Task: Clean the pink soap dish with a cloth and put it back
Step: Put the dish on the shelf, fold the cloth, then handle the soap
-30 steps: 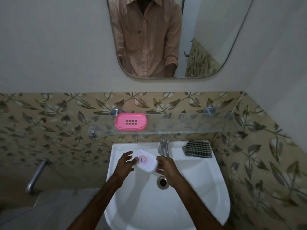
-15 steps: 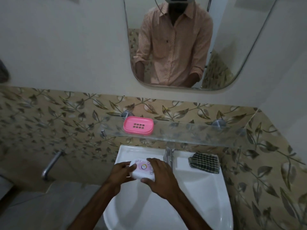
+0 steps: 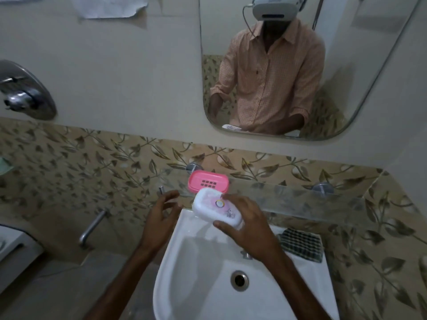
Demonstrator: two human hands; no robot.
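The pink soap dish [image 3: 208, 182] sits on the glass shelf [image 3: 300, 199] above the white sink [image 3: 208, 285]. Just in front of and below it, my right hand [image 3: 249, 222] grips a white wrapped soap bar [image 3: 216, 207] with a small ring logo, thumb under its near edge and fingers over its right side. My left hand [image 3: 161, 215] hovers to the left of the bar with fingers spread, touching nothing. A dark checked cloth [image 3: 301, 247] lies folded on the sink's back right rim.
A mirror [image 3: 346, 65] hangs above the shelf and reflects a person in a peach shirt. The tap [image 3: 246, 254] is mostly hidden behind my right wrist. A chrome wall fitting [image 3: 25, 91] and a pipe [image 3: 92, 225] are at the left.
My left hand has let go of the soap bar and moved left. My right hand has lifted the bar up toward the pink dish. The camera view has tilted upward and left.
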